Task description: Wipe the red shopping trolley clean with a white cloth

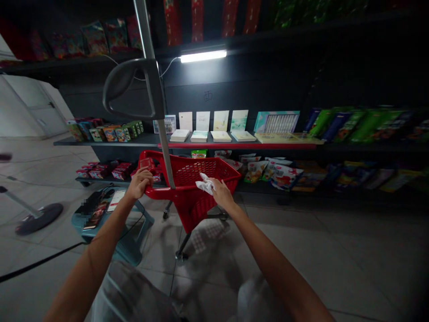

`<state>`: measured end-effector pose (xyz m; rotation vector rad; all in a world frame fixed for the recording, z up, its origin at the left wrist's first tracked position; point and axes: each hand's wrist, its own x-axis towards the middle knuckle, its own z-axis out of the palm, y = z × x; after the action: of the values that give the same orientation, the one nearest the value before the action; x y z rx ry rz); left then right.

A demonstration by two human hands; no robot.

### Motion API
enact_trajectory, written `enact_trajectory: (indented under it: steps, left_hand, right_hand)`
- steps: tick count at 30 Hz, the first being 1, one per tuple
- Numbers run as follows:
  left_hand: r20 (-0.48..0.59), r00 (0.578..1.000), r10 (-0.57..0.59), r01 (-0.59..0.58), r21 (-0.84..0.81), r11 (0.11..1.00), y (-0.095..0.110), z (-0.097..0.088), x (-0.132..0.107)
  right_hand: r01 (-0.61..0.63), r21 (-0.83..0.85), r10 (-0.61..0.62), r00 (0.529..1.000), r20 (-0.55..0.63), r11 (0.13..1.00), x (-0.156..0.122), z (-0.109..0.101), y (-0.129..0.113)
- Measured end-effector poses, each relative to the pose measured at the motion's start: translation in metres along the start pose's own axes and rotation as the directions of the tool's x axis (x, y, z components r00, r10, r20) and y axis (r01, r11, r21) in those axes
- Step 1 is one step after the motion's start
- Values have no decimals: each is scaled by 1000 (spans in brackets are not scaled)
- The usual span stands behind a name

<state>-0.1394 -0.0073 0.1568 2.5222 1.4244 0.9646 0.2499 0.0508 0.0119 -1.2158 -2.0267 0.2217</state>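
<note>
A red plastic shopping cart (194, 206) with slotted walls stands on casters in front of me. My left hand (140, 182) is wrapped round its red handle (146, 162) at the left end. My right hand (221, 193) grips a crumpled white cloth or tissue (205, 183) at the cart's near rim, toward the right. Whether the cloth touches the rim, I cannot tell. Some of the cart's inside is hidden by its near wall.
A grey pole (165, 147) with a looped grip rises before the cart. Left stands a blue-grey stool (129, 243) bearing dark items and a phone-like device. Shelves behind hold books (221, 136) and snack bags (284, 176). A round-based stand (40, 219) is far left.
</note>
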Motion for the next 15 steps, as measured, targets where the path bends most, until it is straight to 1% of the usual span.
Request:
enact_trajectory:
  steps: [2, 4, 5, 6, 7, 8, 9, 10, 11, 12, 13, 14, 15]
  left_hand:
    - [-70, 997, -24, 22, -28, 999, 4, 2, -5]
    - [-208, 975, -77, 70, -40, 997, 13, 11, -16]
    - [-330, 937, -110, 104, -36, 994, 20, 18, -25]
    - [-463, 878, -121, 132, -9, 991, 27, 28, -35]
    - [-599, 793, -111, 164, 34, 986, 36, 38, -46]
    - [-693, 718, -71, 179, 85, 980, 45, 50, -58]
    - [-733, 681, -5, 158, 140, 978, 55, 61, -68]
    - [-728, 680, 88, 85, 197, 977, 66, 72, -77]
    - [-670, 712, 210, -44, 255, 966, 77, 82, -82]
    - [-562, 765, 314, -173, 290, 941, 89, 89, -83]
    - [-448, 796, 407, -289, 310, 906, 101, 95, -80]
    - [-325, 836, 442, -343, 320, 883, 112, 99, -73]
    - [-221, 871, 438, -356, 329, 874, 122, 102, -63]
  right_hand:
    - [-19, -6, 19, 1000, -24, 1000, -2, 1, 3]
    - [-44, -16, 43, 997, -63, 999, -4, 2, 3]
    - [-56, -26, 53, 995, -79, 998, -5, 3, 1]
    - [-67, -38, 63, 994, -93, 997, -7, 4, -1]
    - [-75, -53, 69, 992, -103, 996, -8, 4, -3]
    - [-80, -68, 72, 991, -109, 994, -9, 5, -5]
    - [-83, -83, 74, 991, -113, 993, -9, 6, -8]
    - [-89, -95, 78, 990, -117, 991, -10, 7, -10]
    - [-98, -104, 85, 989, -122, 990, -11, 7, -11]
    - [-108, -108, 94, 988, -126, 988, -11, 8, -13]
    - [-120, -109, 106, 986, -129, 987, -12, 8, -14]
    - [-131, -108, 117, 985, -129, 985, -13, 8, -15]
    - [-139, -107, 125, 984, -129, 985, -13, 8, -15]
